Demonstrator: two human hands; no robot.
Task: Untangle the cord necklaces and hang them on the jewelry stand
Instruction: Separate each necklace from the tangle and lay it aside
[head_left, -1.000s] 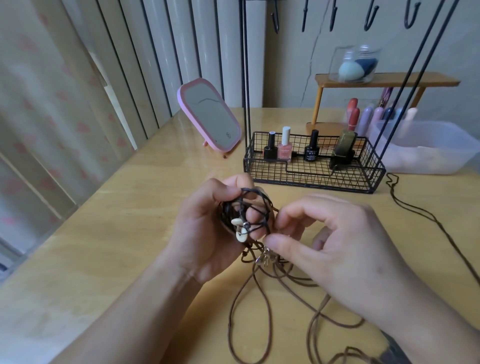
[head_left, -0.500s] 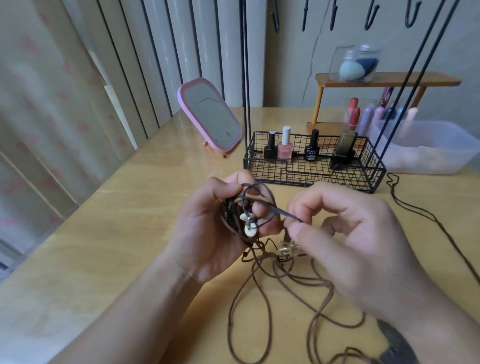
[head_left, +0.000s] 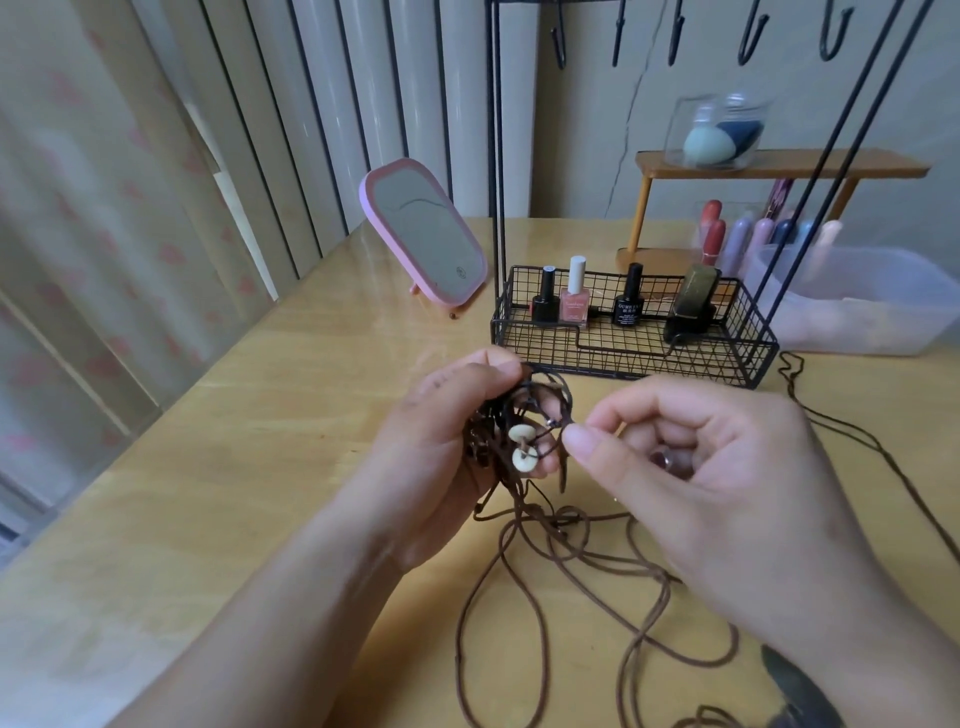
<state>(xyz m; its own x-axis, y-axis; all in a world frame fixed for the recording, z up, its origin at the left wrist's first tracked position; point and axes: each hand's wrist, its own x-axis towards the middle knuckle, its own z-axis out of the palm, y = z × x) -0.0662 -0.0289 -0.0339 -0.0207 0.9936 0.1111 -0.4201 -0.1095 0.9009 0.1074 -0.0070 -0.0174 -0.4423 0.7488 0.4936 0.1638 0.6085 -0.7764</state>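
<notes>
Head view: cord necklaces (head_left: 524, 441) bunched between both hands' fingers (head_left: 582, 441).

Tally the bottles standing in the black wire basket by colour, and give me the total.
Black bottles: 2, at the left end and right of the pink one
Pink bottle with white cap: 1
Dark olive bottle: 1
Total: 4 in the wire basket
</notes>
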